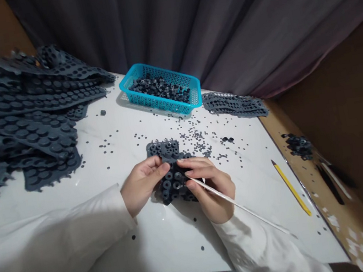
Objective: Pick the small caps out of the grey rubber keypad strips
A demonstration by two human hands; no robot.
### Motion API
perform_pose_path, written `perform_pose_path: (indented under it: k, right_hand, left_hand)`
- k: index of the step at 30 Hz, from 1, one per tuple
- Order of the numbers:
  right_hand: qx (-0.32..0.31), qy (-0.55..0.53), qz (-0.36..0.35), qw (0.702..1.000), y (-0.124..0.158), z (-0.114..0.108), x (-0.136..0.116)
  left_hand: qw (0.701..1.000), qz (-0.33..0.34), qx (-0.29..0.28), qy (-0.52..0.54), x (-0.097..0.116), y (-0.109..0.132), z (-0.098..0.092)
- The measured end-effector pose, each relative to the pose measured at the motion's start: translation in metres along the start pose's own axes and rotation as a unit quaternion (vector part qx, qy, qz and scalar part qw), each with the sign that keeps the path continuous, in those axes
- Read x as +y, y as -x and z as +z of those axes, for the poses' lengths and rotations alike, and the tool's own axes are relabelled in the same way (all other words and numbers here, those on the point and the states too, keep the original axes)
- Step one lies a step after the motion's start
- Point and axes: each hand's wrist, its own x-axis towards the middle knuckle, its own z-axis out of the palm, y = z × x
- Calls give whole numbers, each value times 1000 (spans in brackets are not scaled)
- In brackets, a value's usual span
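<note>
A small dark grey rubber sheet (pixel 172 186) with rows of round, ring-like bumps is held between my hands over the white table (pixel 117 253). My left hand (pixel 145 181) grips its left side, thumb on top. At the right side of the sheet, my right hand (pixel 212 186) is closed around a thin white stick (pixel 238 205), which slants down toward my right sleeve. The fingertips of that hand also touch the sheet. Part of the sheet is hidden under my fingers. Many tiny dark discs (pixel 198 142) lie scattered just beyond my hands.
A blue perforated basket (pixel 162 104) full of small dark rubber pieces stands at the back. Large bumpy rubber sheets (pixel 32 119) are heaped at left. Another sheet strip (pixel 235 104) lies back right. A yellow pencil-like tool (pixel 291 188) rests near the right edge, beside a dark pile (pixel 298 146).
</note>
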Motion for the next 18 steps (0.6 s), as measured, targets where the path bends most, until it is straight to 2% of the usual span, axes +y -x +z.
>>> perform_pose_path:
  k: [2, 4, 11, 18]
  right_hand:
    - [-3, -3, 5, 1000, 0, 1, -1]
    - [-1, -1, 10, 1000, 1, 1, -1]
    - [5, 20, 25, 999, -1, 1, 0]
    - [8, 11, 28, 1000, -1, 1, 0]
  left_hand:
    - [999, 19, 36, -8, 1, -1, 0]
    - [999, 16, 48, -13, 2, 0, 1]
    - [999, -36, 11, 17, 5, 4, 6]
    - [999, -32, -2, 3, 4, 3, 5]
